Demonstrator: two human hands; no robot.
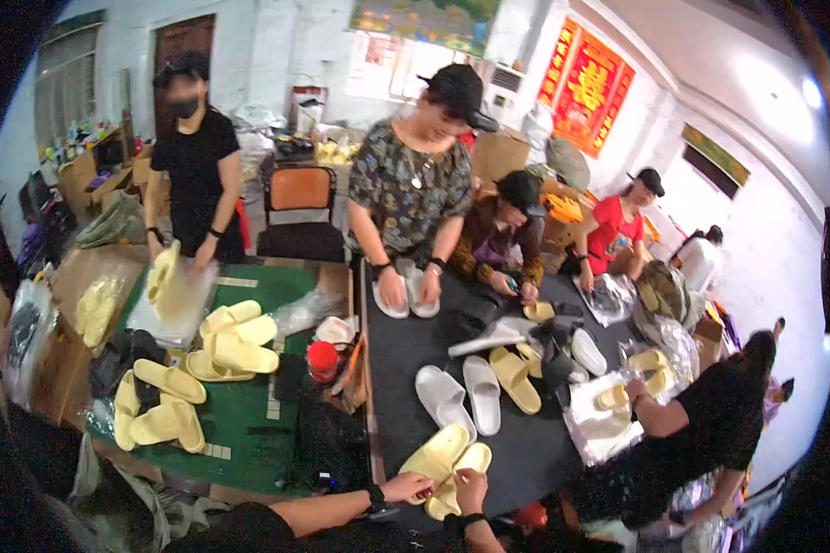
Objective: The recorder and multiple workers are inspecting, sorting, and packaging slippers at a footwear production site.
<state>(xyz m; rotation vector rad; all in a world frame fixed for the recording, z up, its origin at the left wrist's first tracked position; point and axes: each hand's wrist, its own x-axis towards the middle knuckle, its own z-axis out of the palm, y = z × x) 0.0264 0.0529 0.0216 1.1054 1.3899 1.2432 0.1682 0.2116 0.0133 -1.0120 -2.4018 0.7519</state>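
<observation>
At the near edge of the black table, a pair of pale yellow slippers lies side by side, toes pointing away from me. My left hand (409, 487) is closed at the heel end of the left yellow slipper (436, 453). Fingers bent, my right hand (471, 488) pinches at the right yellow slipper (472, 460) near its heel. The hands are close together, and whether something small is between the fingertips is too fine to see. Just beyond lie a white slipper (444, 398), another white slipper (482, 394) and a yellow slipper (515, 378).
On the left, a green-topped table (249, 442) carries several yellow slippers (235, 341). A red-lidded jar (322, 360) stands between the tables. Across from me, a person handles white slippers (407, 293). At right, a co-worker's arm reaches over clear plastic bags (599, 419).
</observation>
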